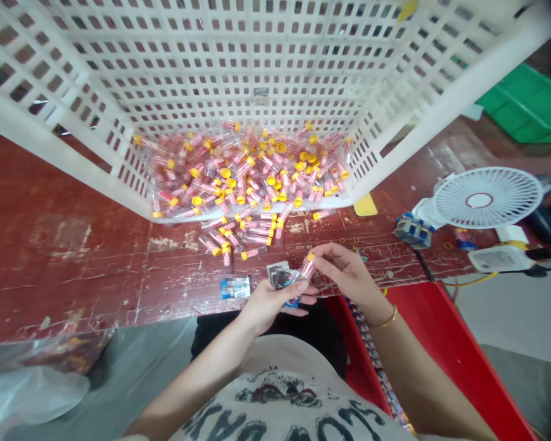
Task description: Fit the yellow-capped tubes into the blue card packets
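Low-centre of frame, R hand pinches a yellow-capped tube btwn thumb & fingertips, L hand closed round small dark packets just beside it; white basket tipped at top, prob. so tube pile spills w/in reach.

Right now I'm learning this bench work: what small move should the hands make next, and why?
Likely ease the tube in the right hand down onto the cards in the left hand: its lower end meets them, yellow cap up, hands close together.
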`<act>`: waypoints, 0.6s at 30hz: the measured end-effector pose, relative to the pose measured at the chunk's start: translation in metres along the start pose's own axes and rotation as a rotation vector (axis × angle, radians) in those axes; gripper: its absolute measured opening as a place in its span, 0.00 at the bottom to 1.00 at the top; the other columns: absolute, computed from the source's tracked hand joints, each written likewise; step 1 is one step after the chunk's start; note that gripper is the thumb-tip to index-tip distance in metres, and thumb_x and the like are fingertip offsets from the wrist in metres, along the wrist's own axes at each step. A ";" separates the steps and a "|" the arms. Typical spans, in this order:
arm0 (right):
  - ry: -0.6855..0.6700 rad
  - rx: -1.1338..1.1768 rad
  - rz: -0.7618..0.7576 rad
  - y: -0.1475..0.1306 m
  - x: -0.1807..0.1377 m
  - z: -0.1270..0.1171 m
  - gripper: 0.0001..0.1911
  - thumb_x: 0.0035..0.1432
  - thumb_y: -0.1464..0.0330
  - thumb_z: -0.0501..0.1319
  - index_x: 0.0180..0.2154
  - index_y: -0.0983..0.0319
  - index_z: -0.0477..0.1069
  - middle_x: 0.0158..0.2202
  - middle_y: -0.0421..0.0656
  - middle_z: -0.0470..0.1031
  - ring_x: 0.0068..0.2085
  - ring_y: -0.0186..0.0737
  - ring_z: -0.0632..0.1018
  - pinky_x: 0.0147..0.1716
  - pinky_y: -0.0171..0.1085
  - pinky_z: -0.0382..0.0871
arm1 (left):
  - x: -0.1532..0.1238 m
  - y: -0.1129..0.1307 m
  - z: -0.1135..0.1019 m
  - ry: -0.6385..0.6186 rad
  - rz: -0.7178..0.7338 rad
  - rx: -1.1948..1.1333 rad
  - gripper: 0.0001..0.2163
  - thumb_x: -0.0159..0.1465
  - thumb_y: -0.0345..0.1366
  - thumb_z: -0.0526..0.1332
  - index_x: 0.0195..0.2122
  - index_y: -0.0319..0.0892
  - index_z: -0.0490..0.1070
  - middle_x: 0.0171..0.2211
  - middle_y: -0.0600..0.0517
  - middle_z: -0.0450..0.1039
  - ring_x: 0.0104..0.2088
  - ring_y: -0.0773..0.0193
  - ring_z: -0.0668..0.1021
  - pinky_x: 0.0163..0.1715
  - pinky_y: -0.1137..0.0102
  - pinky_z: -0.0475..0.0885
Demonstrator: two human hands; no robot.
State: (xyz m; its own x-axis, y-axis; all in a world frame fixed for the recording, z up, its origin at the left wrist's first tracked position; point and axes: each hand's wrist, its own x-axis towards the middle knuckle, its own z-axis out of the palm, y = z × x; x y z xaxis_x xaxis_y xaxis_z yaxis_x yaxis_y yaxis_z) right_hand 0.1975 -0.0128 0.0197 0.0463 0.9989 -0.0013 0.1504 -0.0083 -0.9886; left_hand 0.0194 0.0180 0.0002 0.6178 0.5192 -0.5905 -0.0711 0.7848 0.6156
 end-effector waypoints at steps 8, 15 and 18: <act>0.144 -0.112 -0.008 0.016 -0.033 0.041 0.36 0.42 0.69 0.71 0.49 0.55 0.53 0.47 0.45 0.62 0.43 0.39 0.73 0.39 0.38 0.74 | 0.003 0.002 0.016 0.027 -0.017 -0.127 0.17 0.50 0.44 0.70 0.36 0.36 0.77 0.32 0.44 0.79 0.31 0.61 0.80 0.30 0.71 0.74; 0.177 -0.042 -0.020 0.014 -0.031 0.041 0.32 0.42 0.73 0.68 0.46 0.56 0.52 0.45 0.45 0.62 0.38 0.37 0.72 0.27 0.32 0.71 | 0.000 -0.001 0.013 0.038 0.003 -0.085 0.17 0.46 0.41 0.73 0.35 0.38 0.77 0.29 0.50 0.78 0.27 0.65 0.78 0.28 0.72 0.73; 0.165 -0.027 -0.027 0.014 -0.033 0.041 0.32 0.42 0.74 0.67 0.46 0.56 0.51 0.45 0.45 0.61 0.38 0.36 0.72 0.27 0.32 0.71 | -0.001 -0.002 0.014 0.026 0.011 -0.078 0.17 0.46 0.41 0.73 0.35 0.38 0.77 0.30 0.49 0.78 0.27 0.65 0.78 0.27 0.72 0.72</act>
State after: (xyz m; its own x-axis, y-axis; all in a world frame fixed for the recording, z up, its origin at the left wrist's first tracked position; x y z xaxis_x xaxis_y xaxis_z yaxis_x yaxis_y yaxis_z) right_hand 0.1579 -0.0442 0.0002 0.2033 0.9777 0.0520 0.1803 0.0148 -0.9835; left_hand 0.0301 0.0117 0.0069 0.5960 0.5357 -0.5982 -0.1387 0.8025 0.5804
